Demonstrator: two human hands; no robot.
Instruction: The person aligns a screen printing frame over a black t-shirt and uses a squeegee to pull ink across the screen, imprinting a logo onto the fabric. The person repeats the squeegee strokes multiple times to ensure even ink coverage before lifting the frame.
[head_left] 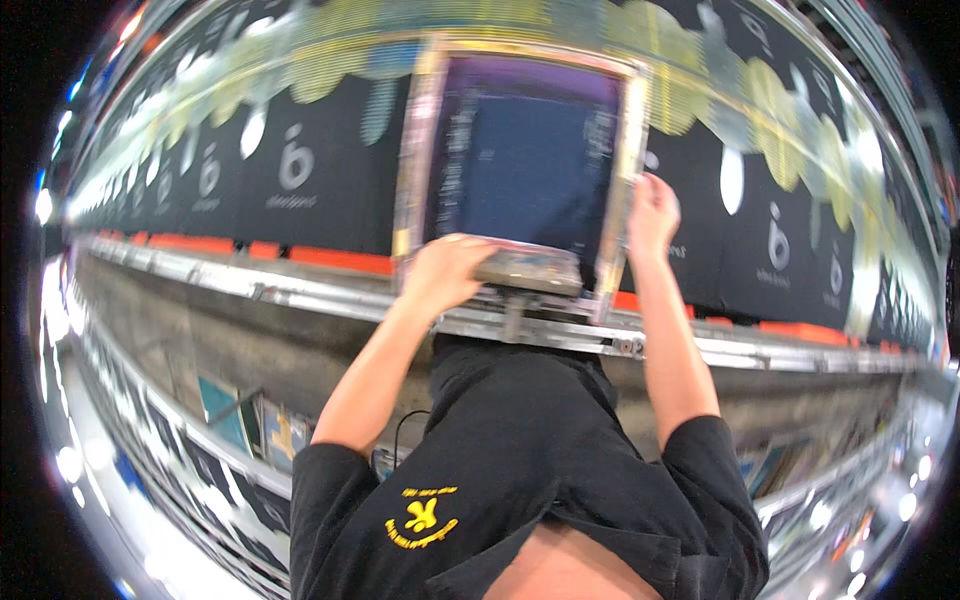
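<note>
A screen-printing frame (632,115) with stained, pale side rails lies in front of me, its mesh dark blue with a purple band at the far end. My left hand (447,272) is at its near left corner, fingers bent over the near edge beside a flat, smeared grey bar (532,270). Against the right rail, about halfway along, my right hand (653,212) is closed with the fingertips pinched at the rail. Motion blur softens the fingers, and the undersides of both hands are hidden.
Dark fabric panels (345,160) with a pale repeated print line the long table on both sides, with yellow-green patches beyond. A metal rail (700,347) runs along the near edge above an orange strip (340,259). Flat boards (225,412) stand below at left.
</note>
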